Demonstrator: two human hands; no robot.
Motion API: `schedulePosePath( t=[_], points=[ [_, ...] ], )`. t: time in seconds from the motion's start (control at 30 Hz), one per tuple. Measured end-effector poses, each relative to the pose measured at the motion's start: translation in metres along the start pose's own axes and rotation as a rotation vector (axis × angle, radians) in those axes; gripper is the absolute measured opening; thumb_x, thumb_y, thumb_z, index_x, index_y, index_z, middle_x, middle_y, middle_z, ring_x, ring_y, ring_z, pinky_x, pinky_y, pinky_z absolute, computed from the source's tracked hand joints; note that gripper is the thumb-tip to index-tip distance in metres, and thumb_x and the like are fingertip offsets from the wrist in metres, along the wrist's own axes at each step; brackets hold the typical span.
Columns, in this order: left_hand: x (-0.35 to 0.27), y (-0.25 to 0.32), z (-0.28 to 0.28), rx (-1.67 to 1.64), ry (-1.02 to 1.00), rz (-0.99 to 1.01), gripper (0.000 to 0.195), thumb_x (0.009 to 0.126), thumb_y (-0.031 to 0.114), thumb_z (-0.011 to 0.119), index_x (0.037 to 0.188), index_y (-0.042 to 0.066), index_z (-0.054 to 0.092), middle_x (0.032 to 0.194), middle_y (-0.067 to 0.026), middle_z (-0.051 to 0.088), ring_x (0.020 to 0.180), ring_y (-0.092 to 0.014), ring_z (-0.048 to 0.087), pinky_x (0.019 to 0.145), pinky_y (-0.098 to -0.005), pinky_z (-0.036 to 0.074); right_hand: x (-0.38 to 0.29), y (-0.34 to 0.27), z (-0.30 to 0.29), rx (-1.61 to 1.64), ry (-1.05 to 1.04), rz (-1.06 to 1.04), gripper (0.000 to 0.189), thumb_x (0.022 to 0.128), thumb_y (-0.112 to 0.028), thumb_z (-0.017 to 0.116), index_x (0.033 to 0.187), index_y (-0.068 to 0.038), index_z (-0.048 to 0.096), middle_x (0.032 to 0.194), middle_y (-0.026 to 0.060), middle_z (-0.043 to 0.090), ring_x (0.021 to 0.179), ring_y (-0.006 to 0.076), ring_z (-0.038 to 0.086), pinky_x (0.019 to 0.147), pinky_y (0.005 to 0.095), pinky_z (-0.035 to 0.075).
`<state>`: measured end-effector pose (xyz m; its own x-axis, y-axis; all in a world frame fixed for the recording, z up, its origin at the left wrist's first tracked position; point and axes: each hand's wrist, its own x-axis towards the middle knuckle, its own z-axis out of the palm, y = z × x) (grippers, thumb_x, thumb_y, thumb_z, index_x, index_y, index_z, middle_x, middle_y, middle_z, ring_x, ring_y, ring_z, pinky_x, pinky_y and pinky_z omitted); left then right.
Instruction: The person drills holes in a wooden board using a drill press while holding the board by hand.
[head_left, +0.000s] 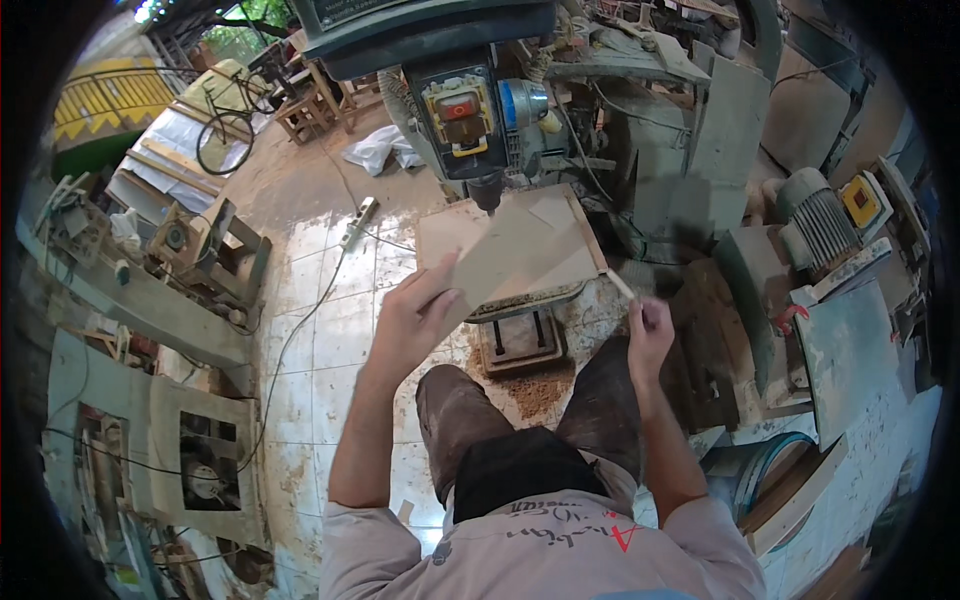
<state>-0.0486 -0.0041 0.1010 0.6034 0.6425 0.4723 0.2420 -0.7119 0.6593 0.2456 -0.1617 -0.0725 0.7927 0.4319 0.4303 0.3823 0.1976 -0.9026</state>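
Observation:
My left hand grips the near end of a flat, pale wooden board, thumb on top. The board slants up and away over the drill press table, its far end close to the drill chuck. In my right hand is a thin pale stick, its tip by the right corner of the table's top panel; its exact kind is unclear. The drill press switch box with a red rocker faces me above the chuck.
Sawdust lies by the press base. A power strip and its cable cross the tiled floor on the left. To the right stands a machine with an electric motor. A bicycle is at the far left.

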Motion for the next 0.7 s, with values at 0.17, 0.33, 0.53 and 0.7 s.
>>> schedulePosePath(
  t=[0.17,0.33,0.53,0.7],
  points=[
    [-0.016,-0.012,-0.024,-0.152,0.213,-0.147,0.057,0.092,0.003,0.071,0.146,0.004,0.055,0.102,-0.0063,0.075,0.075,-0.006,0.062,0.073,-0.025,0.053,0.061,0.014,0.053,-0.003,0.032,0.0,0.013,0.097,-0.01,0.069,0.103,0.001,0.067,0.085,0.0025,0.066,0.074,0.0082,0.057,0.068,0.0258,0.048],
    [-0.024,-0.043,-0.043,-0.374,0.541,-0.357,0.056,0.097,0.011,0.07,0.147,-0.001,0.048,0.096,-0.0064,0.073,0.081,-0.01,0.069,0.066,-0.0259,0.059,0.074,0.025,0.067,-0.335,-0.171,0.056,0.019,0.096,-0.015,0.068,0.107,-0.001,0.071,0.092,0.011,0.066,0.082,0.019,0.065,0.075,0.0331,0.053],
    [-0.042,-0.095,-0.03,-0.696,0.769,-0.606,0.041,0.1,0.018,0.065,0.133,0.005,0.045,0.11,-0.0076,0.063,0.089,-0.017,0.069,0.065,-0.0378,0.066,0.039,-0.009,0.062,-0.211,-0.147,-0.053,0.018,0.096,-0.013,0.067,0.11,-0.002,0.071,0.099,0.0132,0.061,0.094,0.024,0.063,0.084,0.0362,0.052],
    [-0.05,-0.121,0.011,-0.866,0.817,-0.686,0.042,0.102,0.013,0.061,0.136,0.008,0.036,0.124,-0.0112,0.055,0.104,-0.023,0.066,0.076,-0.045,0.066,0.008,-0.037,0.058,-0.143,-0.26,-0.095,0.018,0.094,-0.011,0.069,0.11,-0.002,0.071,0.111,0.0148,0.062,0.101,0.0268,0.062,0.091,0.0387,0.05]
  ],
)
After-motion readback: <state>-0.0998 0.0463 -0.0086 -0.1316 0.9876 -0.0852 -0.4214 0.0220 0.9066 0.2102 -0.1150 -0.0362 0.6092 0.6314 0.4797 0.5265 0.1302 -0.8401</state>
